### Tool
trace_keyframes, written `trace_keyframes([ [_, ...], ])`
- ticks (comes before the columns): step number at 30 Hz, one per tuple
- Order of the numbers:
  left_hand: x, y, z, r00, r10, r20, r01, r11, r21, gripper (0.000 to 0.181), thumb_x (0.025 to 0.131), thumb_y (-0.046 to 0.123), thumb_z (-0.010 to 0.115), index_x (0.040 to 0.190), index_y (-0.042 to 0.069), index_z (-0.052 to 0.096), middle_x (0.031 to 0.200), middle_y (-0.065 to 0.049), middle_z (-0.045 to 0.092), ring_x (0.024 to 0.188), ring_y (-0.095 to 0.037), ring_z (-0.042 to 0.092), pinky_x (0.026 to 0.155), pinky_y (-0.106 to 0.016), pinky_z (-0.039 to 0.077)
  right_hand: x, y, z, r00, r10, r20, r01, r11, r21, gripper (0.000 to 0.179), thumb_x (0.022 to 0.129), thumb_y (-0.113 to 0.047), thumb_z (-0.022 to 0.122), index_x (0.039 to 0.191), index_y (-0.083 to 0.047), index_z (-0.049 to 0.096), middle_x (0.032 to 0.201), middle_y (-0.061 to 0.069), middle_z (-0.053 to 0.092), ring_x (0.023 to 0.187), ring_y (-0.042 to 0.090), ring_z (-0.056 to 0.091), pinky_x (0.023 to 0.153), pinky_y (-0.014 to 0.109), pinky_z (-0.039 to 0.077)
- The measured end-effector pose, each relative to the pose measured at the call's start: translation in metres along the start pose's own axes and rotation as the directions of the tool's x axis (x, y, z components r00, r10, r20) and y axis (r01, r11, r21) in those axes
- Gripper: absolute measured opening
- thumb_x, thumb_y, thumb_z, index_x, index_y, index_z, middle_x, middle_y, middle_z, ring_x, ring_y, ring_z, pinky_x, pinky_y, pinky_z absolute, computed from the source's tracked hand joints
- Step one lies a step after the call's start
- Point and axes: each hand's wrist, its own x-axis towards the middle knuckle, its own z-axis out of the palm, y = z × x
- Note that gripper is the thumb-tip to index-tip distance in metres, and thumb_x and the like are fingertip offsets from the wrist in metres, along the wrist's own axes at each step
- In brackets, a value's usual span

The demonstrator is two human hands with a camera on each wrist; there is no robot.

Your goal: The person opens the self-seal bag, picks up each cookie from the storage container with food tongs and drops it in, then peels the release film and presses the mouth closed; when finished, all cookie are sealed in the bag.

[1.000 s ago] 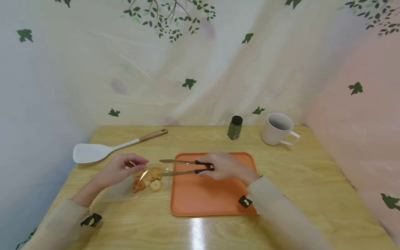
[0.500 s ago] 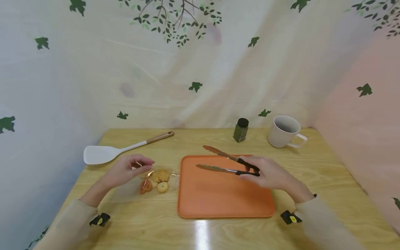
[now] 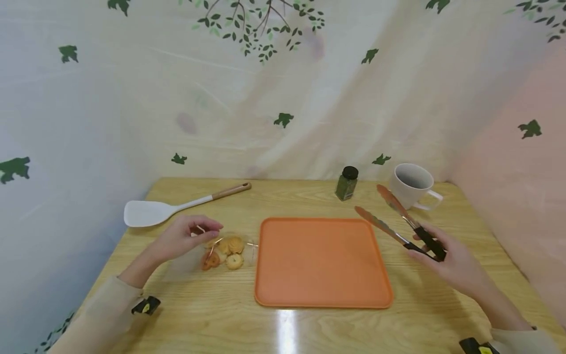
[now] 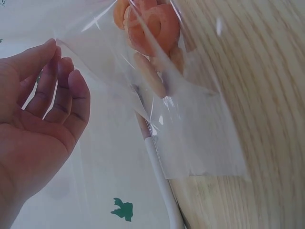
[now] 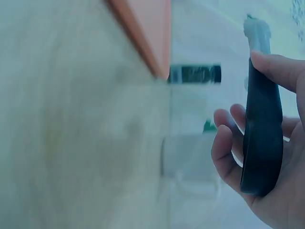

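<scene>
My left hand (image 3: 183,238) pinches the edge of a clear plastic bag (image 4: 205,138) between thumb and fingertips, holding it lifted. Inside the bag lie several cookies (image 3: 234,261), pale round ones and a browner pretzel-shaped one (image 4: 155,31). My right hand (image 3: 460,265) grips a pair of tongs (image 3: 429,241) by their black handles, off the right side of the tray. The tongs' two arms stand spread with nothing between them, their tips pointing up and left toward the mug. In the right wrist view a black handle (image 5: 263,129) lies across my fingers under the thumb.
An orange rectangular tray (image 3: 323,263) lies in the middle of the wooden table, close to the bag. A white spatula (image 3: 148,214) with a wooden grip lies at the back left. A green spice jar (image 3: 347,184) and a white mug (image 3: 413,184) stand at the back right.
My right hand has carried the tongs from beside the bag, across the tray, to its right side near the mug. My left hand keeps its pinch on the bag.
</scene>
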Motion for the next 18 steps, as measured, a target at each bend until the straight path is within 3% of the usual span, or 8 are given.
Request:
trace_keyframes([
  [5,-0.001,0.0,0.001,1.0,0.001,-0.002,-0.001,1.0,-0.006,0.018,0.096,0.009,0.072,0.113,0.002,0.074,0.103,-0.013,0.073,0.088,-0.013,0.067,0.074,-0.031,0.058,-0.023,0.028,-0.016,0.986,0.165,0.003,-0.165,0.986,-0.015,0.061,0.095,-0.025,0.075,0.144,-0.002,0.047,0.119,0.012,0.065,0.089,0.0,0.06,0.065,0.024,0.049],
  [9,-0.002,0.0,0.001,1.0,-0.006,0.002,0.006,1.0,0.002,0.018,0.096,0.01,0.072,0.112,0.003,0.075,0.104,-0.012,0.074,0.088,-0.012,0.067,0.074,-0.031,0.058,-0.037,0.044,-0.023,0.968,0.245,0.047,-0.242,0.968,-0.066,0.068,0.097,-0.033,0.072,0.144,0.006,0.042,0.129,0.029,0.057,0.105,0.033,0.063,0.071,0.042,0.054],
  [12,-0.002,0.001,0.003,1.0,-0.008,0.017,0.008,1.0,0.014,0.019,0.096,0.012,0.072,0.113,0.004,0.075,0.104,-0.01,0.074,0.088,-0.012,0.067,0.074,-0.031,0.058,-0.045,0.055,-0.023,0.951,0.297,0.088,-0.289,0.953,-0.089,0.076,0.098,-0.037,0.069,0.144,0.013,0.036,0.135,0.04,0.046,0.109,0.056,0.054,0.069,0.056,0.053],
  [18,-0.001,0.003,0.005,1.0,0.001,0.029,-0.001,1.0,-0.007,0.017,0.096,0.011,0.072,0.112,0.008,0.075,0.104,-0.01,0.074,0.088,-0.012,0.067,0.074,-0.03,0.058,-0.047,0.07,-0.023,0.893,0.428,0.138,-0.416,0.903,-0.113,0.089,0.099,-0.047,0.063,0.146,0.018,0.024,0.138,0.043,0.036,0.118,0.058,0.042,0.08,0.064,0.047],
])
